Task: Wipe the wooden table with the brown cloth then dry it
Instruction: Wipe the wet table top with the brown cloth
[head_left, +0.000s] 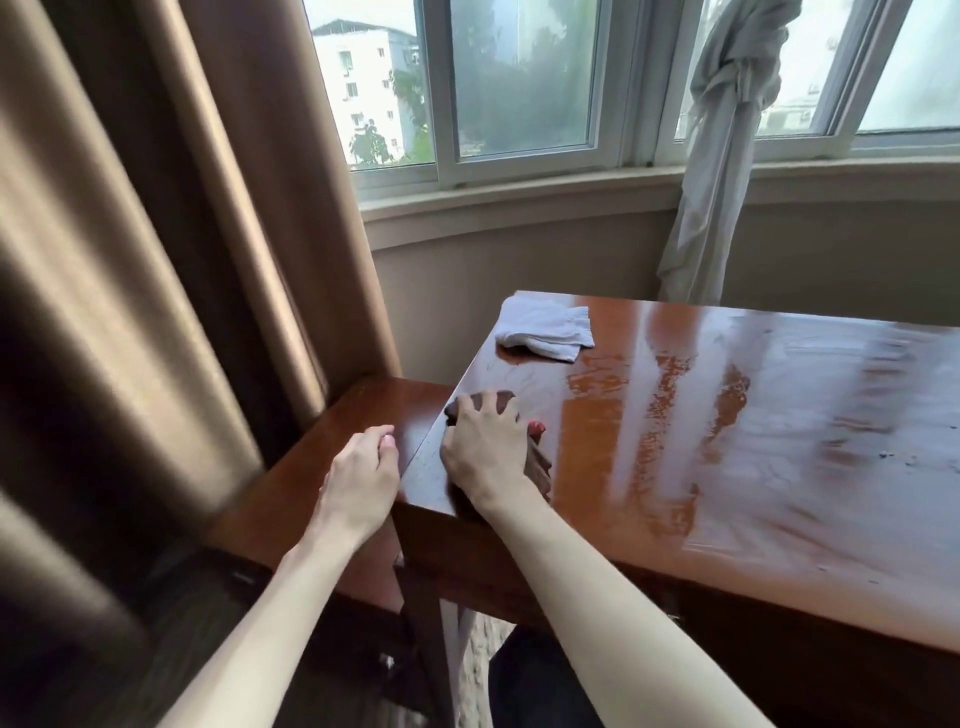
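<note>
No words or labels can be read anywhere here.

The right hand lies palm down on the brown cloth at the left end of the wooden table. Its fingers are spread and bent over the cloth, pressing and gripping it against the table top. The fingers point toward 12 o'clock, and the bare arm runs back toward 5 o'clock. Bits of the cloth stick out past the fingertips and beside the thumb.

The left hand is at 9 o'clock from the right hand, close beside it. Its fingers are loosely curled and it holds nothing. It sits by the table's left edge, above a lower wooden stand. I cannot tell if it touches the wood.

The table top is shiny, with wet streaks and patches. A white cloth lies crumpled at the far left corner, at 12 o'clock from the brown cloth and well apart from it.

Brown curtains hang at 9 o'clock. A knotted white curtain hangs by the window at 1 o'clock.
</note>
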